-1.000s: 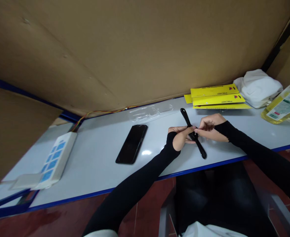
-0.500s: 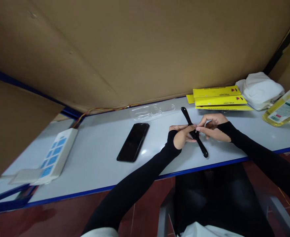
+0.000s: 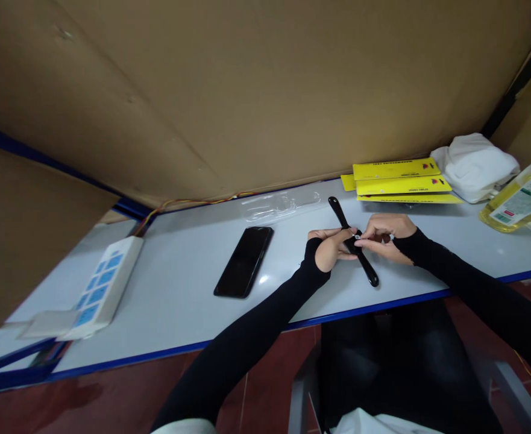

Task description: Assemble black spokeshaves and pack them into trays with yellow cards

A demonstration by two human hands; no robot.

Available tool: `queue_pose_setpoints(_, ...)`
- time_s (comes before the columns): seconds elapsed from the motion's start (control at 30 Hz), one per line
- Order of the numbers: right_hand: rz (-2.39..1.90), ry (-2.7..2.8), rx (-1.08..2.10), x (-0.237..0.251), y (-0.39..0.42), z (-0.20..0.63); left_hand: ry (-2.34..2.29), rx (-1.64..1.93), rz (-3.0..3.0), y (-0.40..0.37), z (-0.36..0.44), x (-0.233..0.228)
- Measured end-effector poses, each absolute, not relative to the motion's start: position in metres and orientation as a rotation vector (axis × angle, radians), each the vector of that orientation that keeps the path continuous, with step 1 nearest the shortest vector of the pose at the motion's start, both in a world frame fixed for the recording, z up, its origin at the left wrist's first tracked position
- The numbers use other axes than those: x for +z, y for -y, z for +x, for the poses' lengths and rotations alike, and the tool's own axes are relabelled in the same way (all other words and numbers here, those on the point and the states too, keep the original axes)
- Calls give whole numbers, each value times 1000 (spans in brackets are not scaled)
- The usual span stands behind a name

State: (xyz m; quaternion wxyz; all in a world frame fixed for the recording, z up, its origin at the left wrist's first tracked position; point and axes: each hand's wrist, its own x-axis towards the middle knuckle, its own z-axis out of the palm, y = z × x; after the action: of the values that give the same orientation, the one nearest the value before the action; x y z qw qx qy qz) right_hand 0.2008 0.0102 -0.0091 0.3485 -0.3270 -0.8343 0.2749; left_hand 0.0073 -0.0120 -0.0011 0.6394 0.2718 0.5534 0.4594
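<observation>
You are pinching the black strap-like tool (image 3: 353, 248) at its middle with your left hand (image 3: 331, 248), steadying it over the white table (image 3: 179, 313) so your right hand (image 3: 385, 235) can work on it. Your right fingertips are closing on something tiny and pale there, perhaps a sticker. The tool is looking long, glossy and slim, with rounded ends, one end pointing toward the yellow packets (image 3: 398, 179).
</observation>
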Motion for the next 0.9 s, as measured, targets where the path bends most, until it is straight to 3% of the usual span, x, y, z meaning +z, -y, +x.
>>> queue_pose_setpoints(0.9,-673,2135,563,-14,-10,203,-1263,1051,655,16,9,6)
